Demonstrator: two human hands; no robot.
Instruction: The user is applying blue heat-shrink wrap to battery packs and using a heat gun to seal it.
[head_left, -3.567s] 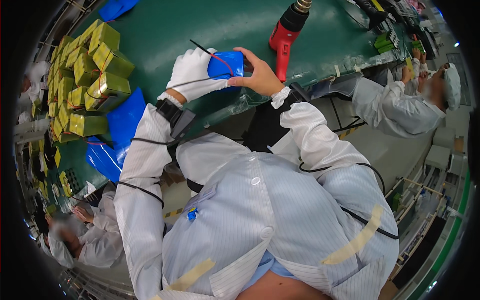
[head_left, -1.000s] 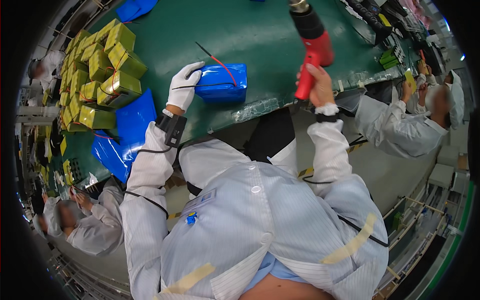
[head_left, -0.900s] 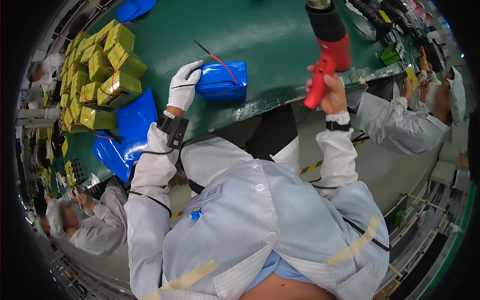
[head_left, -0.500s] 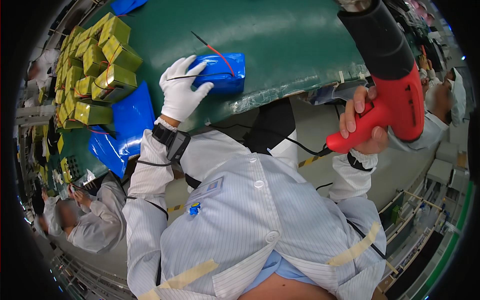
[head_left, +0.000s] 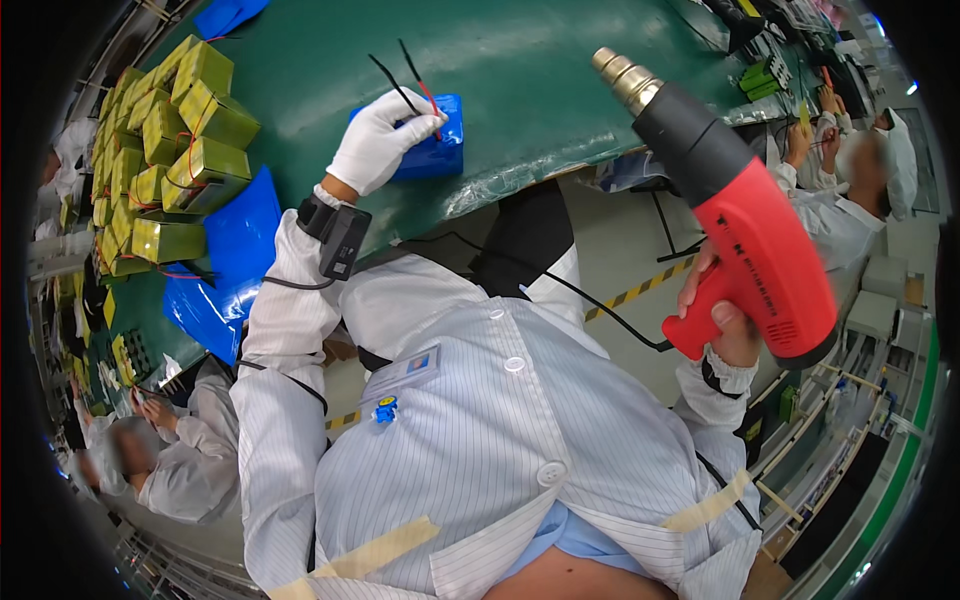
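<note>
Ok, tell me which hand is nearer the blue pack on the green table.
Left. The left hand rests on the blue pack; the right hand is off the table's edge, gripping the red heat gun.

The light is bright and even. The shiny green table (head_left: pixel 300 70) shows pale glare. Edges bend and go black. Faces are blurry.

Left hand (head_left: pixel 375 145) gloved, outstretched, palm down; right hand (head_left: pixel 718 320) bare, seemingly clenched, raised beside torso.

head-worn fisheye, looking steeply down, close over green table (head_left: pixel 560 70)
</note>
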